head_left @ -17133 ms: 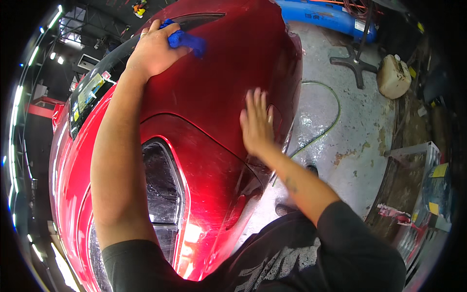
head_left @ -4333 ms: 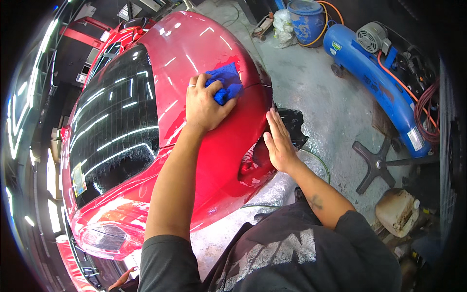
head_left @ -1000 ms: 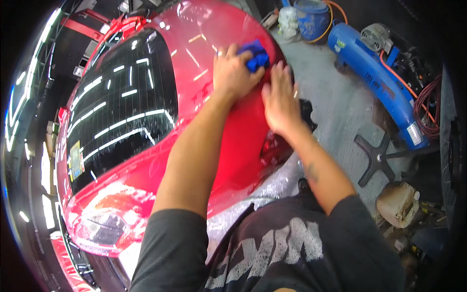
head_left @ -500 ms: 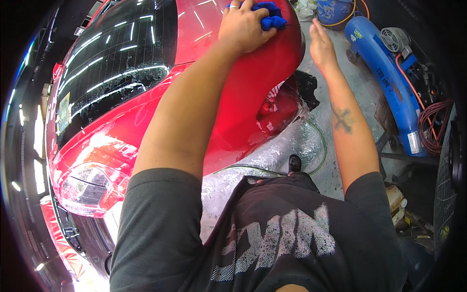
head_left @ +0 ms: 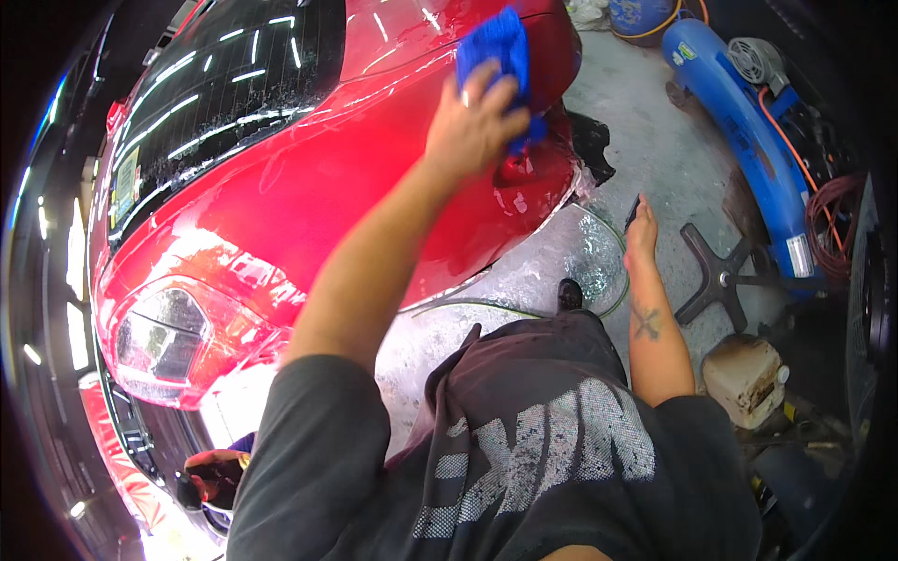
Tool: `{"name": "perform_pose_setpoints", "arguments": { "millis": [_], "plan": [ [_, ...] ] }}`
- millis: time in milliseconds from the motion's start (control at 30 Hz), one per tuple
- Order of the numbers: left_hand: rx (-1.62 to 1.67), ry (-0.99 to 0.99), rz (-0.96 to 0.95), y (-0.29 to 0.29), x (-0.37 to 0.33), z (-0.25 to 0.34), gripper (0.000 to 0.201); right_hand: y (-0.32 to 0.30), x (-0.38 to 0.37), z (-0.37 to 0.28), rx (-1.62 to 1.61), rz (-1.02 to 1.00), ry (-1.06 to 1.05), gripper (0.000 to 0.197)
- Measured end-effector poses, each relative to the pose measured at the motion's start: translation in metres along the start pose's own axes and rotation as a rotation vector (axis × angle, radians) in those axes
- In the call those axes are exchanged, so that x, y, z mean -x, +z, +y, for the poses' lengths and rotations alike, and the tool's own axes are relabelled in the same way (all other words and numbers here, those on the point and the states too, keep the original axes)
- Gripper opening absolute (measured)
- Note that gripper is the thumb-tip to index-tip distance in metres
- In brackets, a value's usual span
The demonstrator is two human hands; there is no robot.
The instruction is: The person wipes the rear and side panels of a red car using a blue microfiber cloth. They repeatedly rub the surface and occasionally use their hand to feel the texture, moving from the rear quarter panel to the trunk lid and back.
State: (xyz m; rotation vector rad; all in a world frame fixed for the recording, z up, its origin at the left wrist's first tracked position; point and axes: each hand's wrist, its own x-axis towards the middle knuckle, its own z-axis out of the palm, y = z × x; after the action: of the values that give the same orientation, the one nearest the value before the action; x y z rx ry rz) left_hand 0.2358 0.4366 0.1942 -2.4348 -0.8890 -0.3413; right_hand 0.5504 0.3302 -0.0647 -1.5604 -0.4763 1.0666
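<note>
Above the rear corner of the red car (head_left: 374, 206), the left hand (head_left: 472, 122) grips a blue cloth (head_left: 496, 47), fingers bunched into it while its upper part spreads out flat beyond them; both are blurred, so whether the cloth presses on the paint cannot be told. The right hand (head_left: 641, 234) hangs well apart from the car, over the floor (head_left: 622, 93); a narrow dark strip shows along its fingers, and I cannot tell whether they grip anything. The broad side panel (head_left: 281, 224) looks smooth and glossy, so this stretch seems largely wiped. Pale streaks and specks line the lower part of the dark window (head_left: 253, 56), which suggests the glass is not yet cleaned, and the recess (head_left: 538, 178) at the corner looks uneven. How much remains beyond the upper edge is out of sight. A thin hose (head_left: 468, 304) lies on the floor beside the car.
</note>
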Motion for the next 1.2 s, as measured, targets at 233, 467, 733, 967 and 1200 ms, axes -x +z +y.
{"name": "perform_pose_setpoints", "arguments": {
  "millis": [233,467,733,967,1200],
  "plan": [
    [0.117,0.316,-0.289,0.037,0.177,0.082,0.027,-0.050,0.098,0.027,0.184,0.072,-0.247,0.055],
    [0.093,0.399,-0.179,0.068,0.182,0.098,0.030,-0.156,0.332,0.150,0.046,0.277,0.109,0.050],
    [0.840,-0.097,-0.507,0.117,0.194,0.239,0.061,-0.234,0.621,0.080,-0.235,0.730,0.025,0.051],
    [1.567,-0.493,-0.594,0.053,0.289,0.371,0.029,-0.264,0.837,0.027,0.032,1.389,-0.159,0.021],
    [1.765,-0.186,-0.891,-0.157,0.322,0.473,0.032,-0.402,1.016,0.067,0.583,1.494,-0.116,0.052]
  ]
}}
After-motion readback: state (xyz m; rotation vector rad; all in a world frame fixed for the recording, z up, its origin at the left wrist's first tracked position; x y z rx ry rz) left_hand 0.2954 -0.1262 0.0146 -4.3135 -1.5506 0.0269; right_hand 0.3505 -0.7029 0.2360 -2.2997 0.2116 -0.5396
